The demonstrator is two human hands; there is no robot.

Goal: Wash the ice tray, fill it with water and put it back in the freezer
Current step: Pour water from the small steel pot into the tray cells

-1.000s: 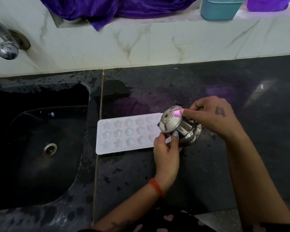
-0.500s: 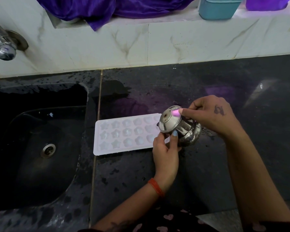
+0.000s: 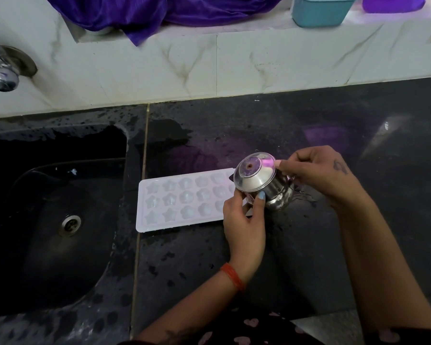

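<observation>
A white ice tray (image 3: 182, 200) with star and flower moulds lies flat on the wet black counter (image 3: 321, 125), just right of the sink. Over its right end a small steel pot (image 3: 261, 185) is tipped on its side, its mouth facing left and towards me. My right hand (image 3: 319, 173) grips the pot from the right, fingertips on its rim. My left hand (image 3: 244, 220) grips the pot's lower side from below, thumb on the steel. The tray's right end is hidden behind the pot and my left hand.
A black sink (image 3: 57, 220) with a metal drain (image 3: 70, 224) lies to the left, a chrome tap (image 3: 0, 73) above it. On the marble ledge sit purple cloth (image 3: 139, 13), a teal tub (image 3: 321, 9) and a purple container (image 3: 393, 2).
The pot has tipped a little further, so its mouth faces me more. Both hands keep their hold and the tray lies where it was.
</observation>
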